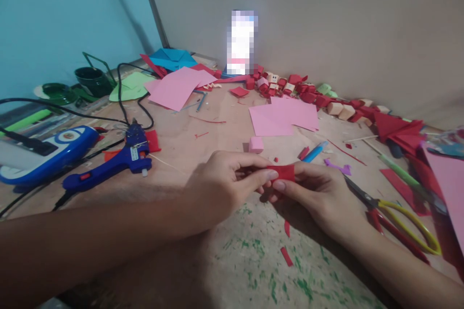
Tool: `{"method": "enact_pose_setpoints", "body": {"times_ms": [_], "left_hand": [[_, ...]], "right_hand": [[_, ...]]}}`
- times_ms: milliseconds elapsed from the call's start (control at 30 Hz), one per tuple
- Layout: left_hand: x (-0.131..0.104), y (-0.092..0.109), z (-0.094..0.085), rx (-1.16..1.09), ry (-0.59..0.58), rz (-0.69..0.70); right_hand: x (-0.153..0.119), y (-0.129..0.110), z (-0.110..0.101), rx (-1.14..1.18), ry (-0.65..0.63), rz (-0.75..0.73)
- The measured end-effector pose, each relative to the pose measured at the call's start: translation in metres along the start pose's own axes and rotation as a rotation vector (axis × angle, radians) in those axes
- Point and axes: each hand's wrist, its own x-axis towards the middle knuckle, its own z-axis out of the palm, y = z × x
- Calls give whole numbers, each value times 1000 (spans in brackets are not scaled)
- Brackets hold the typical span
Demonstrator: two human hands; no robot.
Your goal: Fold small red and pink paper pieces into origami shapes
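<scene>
Head view: your left hand and right hand pinch a red paper piece inward from the bench's near edge; it seems not yet shaped, while finished-looking red paper blocks line the far edge.

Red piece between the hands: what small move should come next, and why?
Probably a gentle thumb press along the red piece to firm a crease: the left hand and right hand both hold it with thumbs against it, while the scissors lie unheld.
</scene>
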Motion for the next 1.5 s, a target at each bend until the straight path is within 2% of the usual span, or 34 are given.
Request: {"method": "enact_pose_setpoints", "body": {"times_ms": [267,467,800,1000,1200,1367,1500], "left_hand": [[-1,1,0,4,27,-38],[-1,4,1,-73,-10,-45],[-1,6,0,14,36,-43],[0,6,-2,-25,7,-61],[1,10,-2,66,3,-27],[0,14,-2,144,-31,21],[1,13,-1,80,-65,-3]], "right_hand": [[-1,-5,1,-15,-23,16],[-2,-9,4,-89,-35,23],[-1,-11,5,-134,-75,5],[-1,-14,8,-161,-44,8],[-2,-14,7,-253,-38,41],[-4,-17,8,-350,11,-64],[-5,-17,9,-283,41,-59]]}}
